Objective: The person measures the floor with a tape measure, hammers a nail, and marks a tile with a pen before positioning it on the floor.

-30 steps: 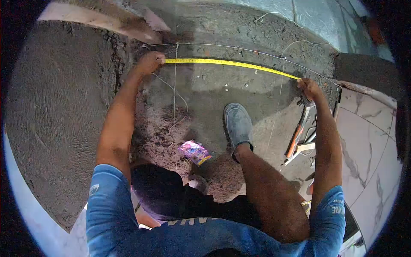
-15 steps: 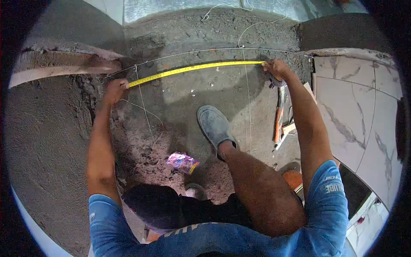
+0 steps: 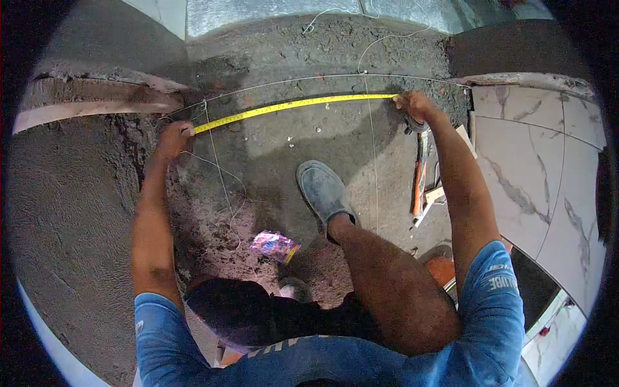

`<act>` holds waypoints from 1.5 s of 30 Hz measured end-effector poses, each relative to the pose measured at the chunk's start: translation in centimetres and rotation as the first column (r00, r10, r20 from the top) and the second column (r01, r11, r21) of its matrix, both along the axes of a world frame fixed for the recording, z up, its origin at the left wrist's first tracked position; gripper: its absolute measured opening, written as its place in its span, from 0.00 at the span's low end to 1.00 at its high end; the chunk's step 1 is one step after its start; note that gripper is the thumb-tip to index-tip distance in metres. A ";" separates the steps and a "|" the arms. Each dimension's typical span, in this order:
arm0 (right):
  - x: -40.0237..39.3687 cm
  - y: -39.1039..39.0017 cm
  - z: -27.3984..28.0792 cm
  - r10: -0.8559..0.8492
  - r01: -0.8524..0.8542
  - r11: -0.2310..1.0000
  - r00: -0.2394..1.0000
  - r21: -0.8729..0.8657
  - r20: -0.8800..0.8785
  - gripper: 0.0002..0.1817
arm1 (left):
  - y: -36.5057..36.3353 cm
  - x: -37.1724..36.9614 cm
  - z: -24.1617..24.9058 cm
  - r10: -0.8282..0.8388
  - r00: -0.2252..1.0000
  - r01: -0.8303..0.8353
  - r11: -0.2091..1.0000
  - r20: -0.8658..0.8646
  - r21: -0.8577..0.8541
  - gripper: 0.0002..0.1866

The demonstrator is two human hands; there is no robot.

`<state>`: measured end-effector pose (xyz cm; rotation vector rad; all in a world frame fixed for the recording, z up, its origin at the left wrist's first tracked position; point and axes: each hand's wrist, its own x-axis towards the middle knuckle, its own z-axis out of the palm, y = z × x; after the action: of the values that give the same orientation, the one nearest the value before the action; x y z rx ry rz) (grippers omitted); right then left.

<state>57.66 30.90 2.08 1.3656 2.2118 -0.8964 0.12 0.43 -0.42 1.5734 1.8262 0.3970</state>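
Note:
A yellow tape measure [image 3: 293, 104] is stretched between my hands, across the width of the rough cement floor. Its left end is pinched in my left hand [image 3: 175, 138], close to the left wall's edge. My right hand [image 3: 416, 108] grips the tape near its case, which sits dark and partly hidden under the fingers. Just beyond the tape, a taut string line [image 3: 309, 77] runs from side to side. Two thinner strings cross under or near the tape, one of them a white string [image 3: 218, 164] by my left hand.
An orange-handled tool [image 3: 420, 180] lies below my right hand, beside pale offcuts [image 3: 433, 195]. Marble-look tiles [image 3: 522, 161] cover the right side. A purple packet [image 3: 275, 246] lies near my shoe [image 3: 322, 190]. Wet-looking cement [image 3: 71, 226] spreads at left.
Almost nothing differs. The tape stays stretched between both hands, and the view has shifted very slightly.

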 end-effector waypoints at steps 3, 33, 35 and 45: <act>-0.3 -0.8 1.6 0.065 -0.062 0.994 0.998 0.090 -0.024 0.24 | 0.1 -0.2 -0.9 -0.048 0.999 0.049 0.998 -0.011 0.030 0.09; -23.5 -29.8 -0.3 0.349 -0.419 0.899 0.860 -0.125 -0.372 0.35 | -8.6 17.2 -1.2 0.873 0.380 -0.885 0.439 0.304 -0.156 0.10; -23.6 -28.9 2.3 0.378 -0.410 0.912 0.845 -0.005 -0.379 0.33 | -8.3 16.8 -1.4 0.863 0.252 -0.849 0.414 0.438 -0.328 0.10; 3.6 -18.3 0.5 -0.332 0.115 0.604 0.936 0.789 0.118 0.42 | -6.6 19.6 -5.7 0.727 0.276 -0.941 0.337 0.629 0.025 0.10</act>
<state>61.24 12.58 2.54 2.0262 2.3193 0.2809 19.76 -6.20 -6.15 0.3197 2.0385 1.6503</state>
